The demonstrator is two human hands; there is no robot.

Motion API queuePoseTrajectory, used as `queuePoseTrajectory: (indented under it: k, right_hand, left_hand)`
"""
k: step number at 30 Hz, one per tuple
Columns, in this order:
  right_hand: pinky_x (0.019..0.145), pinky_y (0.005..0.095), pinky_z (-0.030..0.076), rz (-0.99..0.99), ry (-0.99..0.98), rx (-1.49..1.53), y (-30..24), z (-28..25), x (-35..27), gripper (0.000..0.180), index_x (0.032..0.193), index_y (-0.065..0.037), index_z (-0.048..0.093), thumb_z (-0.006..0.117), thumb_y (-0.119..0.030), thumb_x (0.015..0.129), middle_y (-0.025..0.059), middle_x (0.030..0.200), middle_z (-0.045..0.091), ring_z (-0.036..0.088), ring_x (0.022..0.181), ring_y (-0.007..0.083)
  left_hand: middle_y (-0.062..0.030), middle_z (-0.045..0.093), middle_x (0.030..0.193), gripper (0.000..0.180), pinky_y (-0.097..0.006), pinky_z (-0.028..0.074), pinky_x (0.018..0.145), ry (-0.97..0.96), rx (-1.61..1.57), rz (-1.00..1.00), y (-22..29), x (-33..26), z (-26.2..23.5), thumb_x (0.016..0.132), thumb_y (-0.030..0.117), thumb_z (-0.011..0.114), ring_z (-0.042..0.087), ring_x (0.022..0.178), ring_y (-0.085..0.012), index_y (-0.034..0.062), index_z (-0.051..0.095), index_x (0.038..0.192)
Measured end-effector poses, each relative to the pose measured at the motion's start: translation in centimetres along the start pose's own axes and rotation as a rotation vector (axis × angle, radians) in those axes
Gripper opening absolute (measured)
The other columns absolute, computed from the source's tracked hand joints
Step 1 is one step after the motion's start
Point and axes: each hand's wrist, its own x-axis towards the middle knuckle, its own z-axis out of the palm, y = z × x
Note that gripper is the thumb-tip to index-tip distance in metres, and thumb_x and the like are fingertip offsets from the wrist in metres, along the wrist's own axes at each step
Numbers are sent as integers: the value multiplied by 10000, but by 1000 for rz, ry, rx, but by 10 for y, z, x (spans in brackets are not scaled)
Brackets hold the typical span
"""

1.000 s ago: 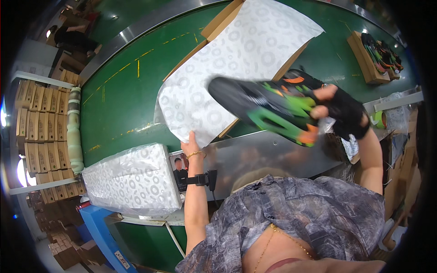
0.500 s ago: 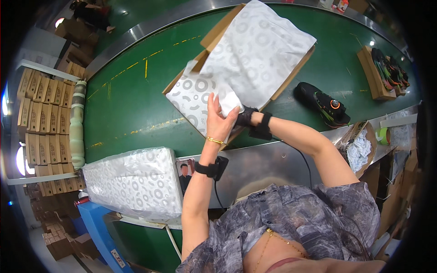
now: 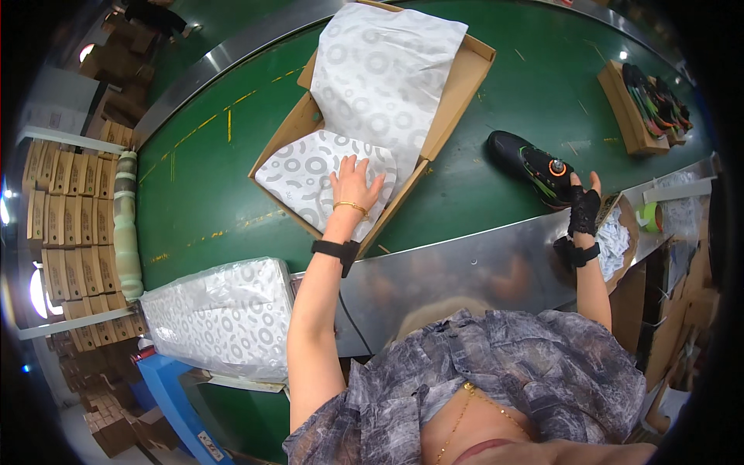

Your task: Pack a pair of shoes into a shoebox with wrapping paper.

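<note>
An open cardboard box (image 3: 463,93) lies at an angle on the green belt, lined with white wrapping paper (image 3: 384,74) patterned in grey rings. My left hand (image 3: 355,188) rests on the folded paper in the box's near part, its fingers spread and nothing gripped. In a black fingerless glove, my right hand (image 3: 584,209) is at the near end of a black sneaker (image 3: 523,159) with green trim and a round orange-rimmed piece on it. Two of its fingers stand apart; whether they touch the shoe I cannot tell.
At the far right, a cardboard box (image 3: 616,101) bears several dark shoes. Crumpled white paper fills a carton (image 3: 629,225) beside the metal edge (image 3: 434,279). A plastic-wrapped stack of patterned paper (image 3: 225,318) lies at left, near racked cardboard boxes (image 3: 66,221).
My right hand has left the paper and swung right to the sneaker. My left hand has flattened onto the paper, now folded down. The box sits further left in view.
</note>
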Motion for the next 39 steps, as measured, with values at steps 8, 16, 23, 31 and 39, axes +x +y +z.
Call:
queuePoseTrajectory:
  k: [8,16,23,31,39]
  right_hand:
    - [572,386,440,-381,-472,-654,-28,3,-1,335,702,-30,574,655,-355,688,164,632,572,575,623,305]
    - [594,384,448,-1102,-962,-578,-188,5,-89,257,683,-52,514,687,-236,639,111,631,554,580,637,283]
    - [565,332,478,-1531,-895,41,-256,47,-132,195,790,-63,567,648,-104,617,77,771,588,567,628,223]
    - [605,254,446,-599,-913,100,-191,124,-80,138,824,-11,588,601,-141,781,84,721,596,557,636,144]
    - [813,315,434,188,-1306,133,-144,161,-76,608,1135,-11,516,657,-433,722,74,1039,575,533,976,179]
  left_hand:
    - [-223,479,1160,621,-392,410,879,221,-401,390,71,-73,-3,672,288,730,477,1062,-362,-69,476,1112]
    - [-262,347,1277,1055,-407,354,941,-72,-280,216,89,-122,-9,521,412,802,409,1136,-372,-101,254,1262]
    - [-105,546,1033,739,-304,419,846,31,-1066,-175,85,-137,-12,568,231,768,535,936,-191,-8,407,1168]
    - [-128,558,977,626,-352,472,633,71,-2082,-449,32,-53,-29,752,565,475,561,808,-259,42,499,1095]
    - [-201,471,1115,757,-395,462,826,-251,-2060,-821,-8,12,35,744,613,509,485,993,-354,-8,419,1168]
